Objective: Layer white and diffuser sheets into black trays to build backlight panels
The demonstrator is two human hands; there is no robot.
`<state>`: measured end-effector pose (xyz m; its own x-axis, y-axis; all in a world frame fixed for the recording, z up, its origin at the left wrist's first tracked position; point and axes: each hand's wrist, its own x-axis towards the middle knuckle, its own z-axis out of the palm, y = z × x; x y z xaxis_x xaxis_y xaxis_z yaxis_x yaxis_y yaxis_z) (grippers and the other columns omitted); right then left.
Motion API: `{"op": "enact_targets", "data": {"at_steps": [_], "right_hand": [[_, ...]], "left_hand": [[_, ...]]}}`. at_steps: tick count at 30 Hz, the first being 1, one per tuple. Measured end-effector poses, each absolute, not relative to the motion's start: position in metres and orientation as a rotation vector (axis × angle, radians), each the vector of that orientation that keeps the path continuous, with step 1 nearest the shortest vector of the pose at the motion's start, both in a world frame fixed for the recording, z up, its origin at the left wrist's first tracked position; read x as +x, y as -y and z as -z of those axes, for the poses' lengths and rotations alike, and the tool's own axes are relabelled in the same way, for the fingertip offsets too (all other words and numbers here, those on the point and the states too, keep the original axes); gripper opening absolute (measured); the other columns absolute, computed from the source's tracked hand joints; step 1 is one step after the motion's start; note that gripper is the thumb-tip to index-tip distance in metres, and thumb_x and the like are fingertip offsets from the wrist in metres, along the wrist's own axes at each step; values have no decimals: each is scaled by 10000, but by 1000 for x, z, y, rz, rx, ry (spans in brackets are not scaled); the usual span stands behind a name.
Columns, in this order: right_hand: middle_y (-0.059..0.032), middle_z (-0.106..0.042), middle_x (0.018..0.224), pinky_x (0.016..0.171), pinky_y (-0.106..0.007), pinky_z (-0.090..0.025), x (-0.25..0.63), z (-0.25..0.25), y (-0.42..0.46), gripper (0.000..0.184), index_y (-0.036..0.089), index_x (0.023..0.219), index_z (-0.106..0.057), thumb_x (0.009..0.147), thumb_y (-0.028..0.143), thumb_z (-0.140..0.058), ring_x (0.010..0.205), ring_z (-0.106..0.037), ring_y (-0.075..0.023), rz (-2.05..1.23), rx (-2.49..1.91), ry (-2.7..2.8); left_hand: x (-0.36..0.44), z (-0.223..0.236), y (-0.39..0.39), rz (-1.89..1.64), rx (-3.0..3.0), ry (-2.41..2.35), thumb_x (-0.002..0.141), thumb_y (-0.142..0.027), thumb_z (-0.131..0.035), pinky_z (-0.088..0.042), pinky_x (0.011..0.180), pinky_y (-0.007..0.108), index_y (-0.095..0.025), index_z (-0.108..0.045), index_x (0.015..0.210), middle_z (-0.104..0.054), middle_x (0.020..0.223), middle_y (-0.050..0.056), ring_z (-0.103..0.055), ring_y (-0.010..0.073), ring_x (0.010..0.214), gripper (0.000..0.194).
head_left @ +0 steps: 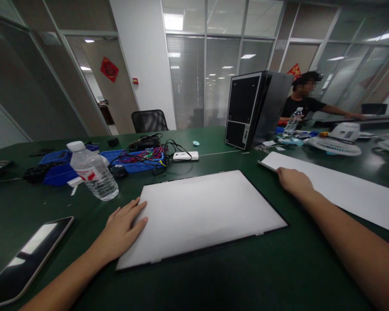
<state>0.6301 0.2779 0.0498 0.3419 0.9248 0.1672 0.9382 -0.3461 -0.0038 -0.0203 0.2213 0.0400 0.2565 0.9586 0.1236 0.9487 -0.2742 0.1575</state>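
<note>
In front of me on the green table lies a white rectangular panel (201, 211) with a thin black frame, like a screen backlight. My left hand (125, 229) rests on its left edge, fingers spread out flat. To the right, my right hand (294, 183) is closed on the near left edge of a long white sheet (350, 185). That sheet runs out of view on the right. The fingertips under its edge are hidden.
A water bottle (94, 172) leans at the left, near a phone-like device (29, 263). Behind are blue bins (142, 165) with tangled cables and a white power strip (185, 156). A black computer case (259, 110) stands at the back; a person (306, 106) sits beyond it.
</note>
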Motion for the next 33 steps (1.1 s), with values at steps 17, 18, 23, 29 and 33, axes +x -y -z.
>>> {"op": "enact_targets", "data": {"at_steps": [17,18,23,29,33], "right_hand": [[-20,-731,781,673,-300,-433,498,-90,-225,206,218,870,-689,945,313,-523,625,-625,-148,29,-1197,2544],[-18,-726,780,673,-296,-432,491,-90,-222,208,217,873,-688,954,311,-522,630,-621,-144,-7,-1146,2563],[-42,-736,831,725,-310,-465,474,-89,-218,315,209,886,-714,1022,411,-514,739,-657,-168,-128,-969,2627],[-128,-775,1174,993,-469,-510,514,-75,-243,443,195,1139,-765,1063,491,-444,1077,-705,-285,177,-1430,2429],[-217,-648,1443,1037,-584,-503,557,-55,-260,615,147,1402,-658,1034,580,-423,1268,-633,-400,369,-2000,2134]], "left_hand": [[-21,-38,-222,-295,2455,-1866,1021,-599,-348,-289,1277,647,-194,-552,1570,-425,1704,152,-402,355,1577,712],[-21,-38,-222,-296,2456,-1865,1021,-598,-354,-294,1274,649,-196,-556,1566,-429,1701,152,-409,358,1573,706],[-20,-38,-222,-297,2462,-1862,1019,-603,-342,-294,1279,636,-179,-558,1563,-440,1694,167,-418,355,1569,723],[-20,-38,-221,-317,2456,-1861,1018,-603,-345,-298,1272,640,-191,-555,1566,-446,1693,159,-426,358,1564,717],[-20,-39,-222,-319,2460,-1846,1021,-599,-342,-295,1273,641,-184,-552,1567,-443,1693,166,-420,356,1568,717]]}}
